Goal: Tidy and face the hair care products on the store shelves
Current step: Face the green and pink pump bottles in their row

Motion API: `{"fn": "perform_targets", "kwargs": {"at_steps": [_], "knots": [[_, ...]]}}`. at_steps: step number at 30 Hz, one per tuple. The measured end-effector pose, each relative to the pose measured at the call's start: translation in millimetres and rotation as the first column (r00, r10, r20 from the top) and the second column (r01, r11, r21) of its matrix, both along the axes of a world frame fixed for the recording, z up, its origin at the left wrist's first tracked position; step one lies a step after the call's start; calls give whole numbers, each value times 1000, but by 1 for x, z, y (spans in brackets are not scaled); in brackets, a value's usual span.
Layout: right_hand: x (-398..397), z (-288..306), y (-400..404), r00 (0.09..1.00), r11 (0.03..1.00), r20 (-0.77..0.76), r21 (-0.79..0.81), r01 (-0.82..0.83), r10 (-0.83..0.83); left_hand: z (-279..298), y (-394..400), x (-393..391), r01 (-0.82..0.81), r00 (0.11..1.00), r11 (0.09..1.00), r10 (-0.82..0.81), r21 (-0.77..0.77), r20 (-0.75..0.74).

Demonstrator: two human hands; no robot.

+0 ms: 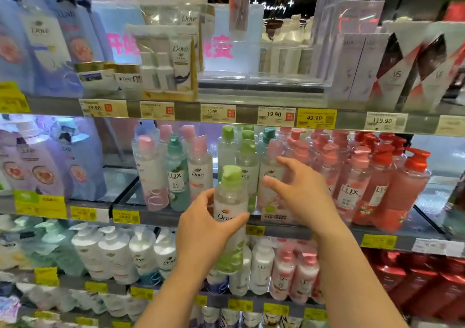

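Fingers of left hand (203,227) wrap clear green-capped Dove bottle (230,217), label outward for facing; right hand (299,192) spread, empty, beside it.

Green-capped clear bottle (230,209), pink-capped bottles (357,176), red-capped bottles (402,189), yellow price tags (316,118).

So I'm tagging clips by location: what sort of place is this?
A shop's hair and body care aisle: tiered shelves with price tags, rows of Lux pump bottles, and a left hand holding a Dove bottle.
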State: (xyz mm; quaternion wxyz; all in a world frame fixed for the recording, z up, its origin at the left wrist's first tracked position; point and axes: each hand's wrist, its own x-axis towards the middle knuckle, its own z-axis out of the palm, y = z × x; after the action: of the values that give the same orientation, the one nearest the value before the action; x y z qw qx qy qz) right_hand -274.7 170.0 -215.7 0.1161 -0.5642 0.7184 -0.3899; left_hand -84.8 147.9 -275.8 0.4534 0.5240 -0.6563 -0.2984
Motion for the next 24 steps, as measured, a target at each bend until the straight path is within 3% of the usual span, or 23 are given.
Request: {"fn": "perform_targets", "kwargs": {"at_steps": [3, 14, 24], "knots": [[-4, 8, -29, 986, 995, -133, -14, 102, -103, 4, -23, -3, 11, 1000, 1000, -11, 2, 20], [-9, -1, -90, 942, 964, -298, 164, 209, -153, 7, -71, -9, 37, 997, 999, -38, 21, 64], [7, -4, -72, 955, 966, -184, 71, 250, -234, 14, -88, -1, -10, 978, 998, 21, -54, 207]]}}
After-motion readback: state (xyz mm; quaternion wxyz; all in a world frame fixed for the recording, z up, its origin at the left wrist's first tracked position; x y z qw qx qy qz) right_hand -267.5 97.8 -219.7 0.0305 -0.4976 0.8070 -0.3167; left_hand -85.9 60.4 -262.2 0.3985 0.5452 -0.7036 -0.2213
